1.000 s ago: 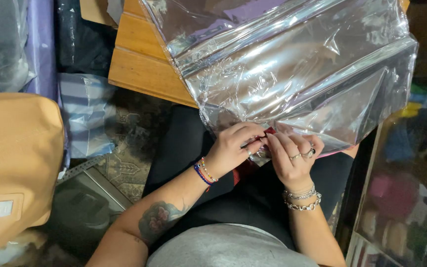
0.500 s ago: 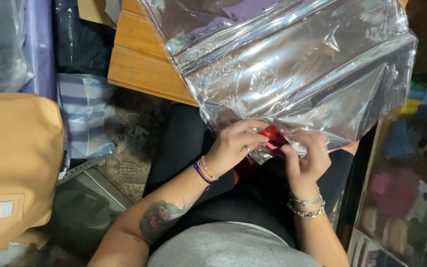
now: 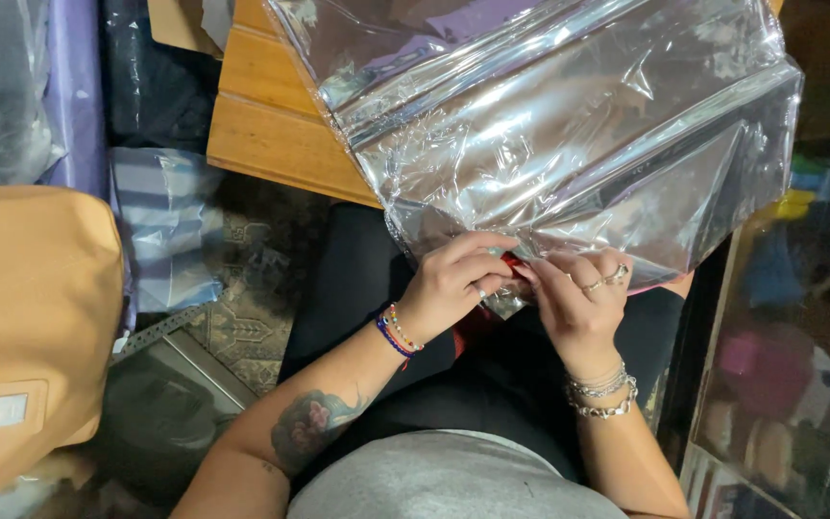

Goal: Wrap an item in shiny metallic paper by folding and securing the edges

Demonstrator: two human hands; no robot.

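A large sheet of shiny silver wrapping film (image 3: pixel 569 125) lies crumpled over a wooden table (image 3: pixel 271 125) and hangs down to my lap. My left hand (image 3: pixel 453 284) and my right hand (image 3: pixel 578 298) meet at the film's near edge, fingers pinched together on the gathered film. A small red thing (image 3: pixel 511 261), perhaps a ribbon, shows between the fingertips; more red shows under my left wrist. Which hand holds the red thing I cannot tell. Both wrists wear bracelets, and the right hand has rings.
A tan bag or cushion (image 3: pixel 21 327) fills the left edge. Folded striped blue cloth (image 3: pixel 165 221) and a purple fabric strip (image 3: pixel 74 96) lie on the patterned rug (image 3: pixel 252 288). Dark shelves with colourful items (image 3: pixel 790 384) stand at the right.
Half a second ago my right hand had drawn back, baring more of the red thing; now it is back up against my left hand at the film's edge, covering most of the red.
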